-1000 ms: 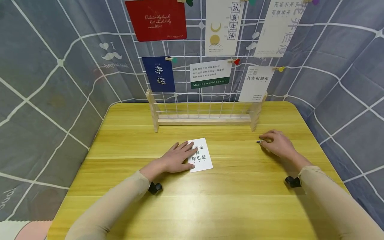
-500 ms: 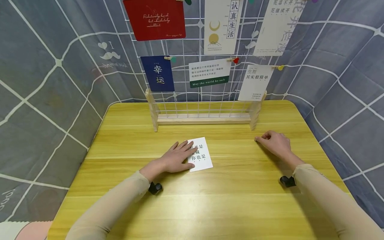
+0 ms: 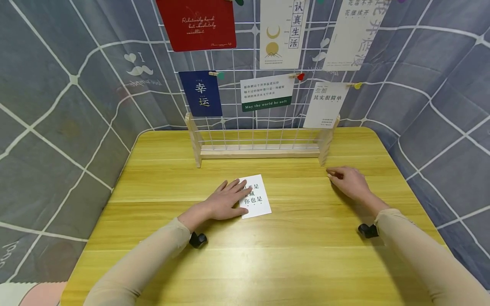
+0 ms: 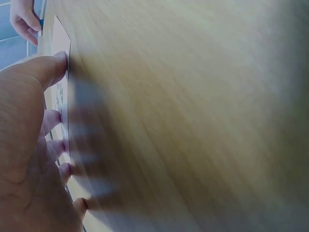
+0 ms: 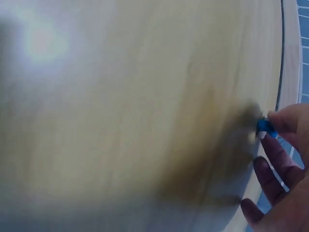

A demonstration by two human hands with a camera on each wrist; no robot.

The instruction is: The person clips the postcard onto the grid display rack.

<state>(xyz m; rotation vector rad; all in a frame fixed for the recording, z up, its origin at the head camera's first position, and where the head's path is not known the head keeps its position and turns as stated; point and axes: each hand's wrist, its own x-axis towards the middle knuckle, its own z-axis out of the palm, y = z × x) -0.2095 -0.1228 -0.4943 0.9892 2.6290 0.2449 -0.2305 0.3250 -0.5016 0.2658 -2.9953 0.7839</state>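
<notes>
Head view: left hand (image 3: 223, 203) lies flat, fingers straight, pinning white card (image 3: 257, 199) at table (image 3: 291, 255) centre; right hand (image 3: 350, 182) at 3 o'clock pinches small blue clip (image 5: 265, 126); best keep card pressed, firm up pinch before lifting.

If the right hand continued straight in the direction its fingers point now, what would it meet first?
The right hand, pinching a small blue thing, points up-left over the table. Probably it would meet the right wooden post of the grid stand first; depth is unclear.
</notes>
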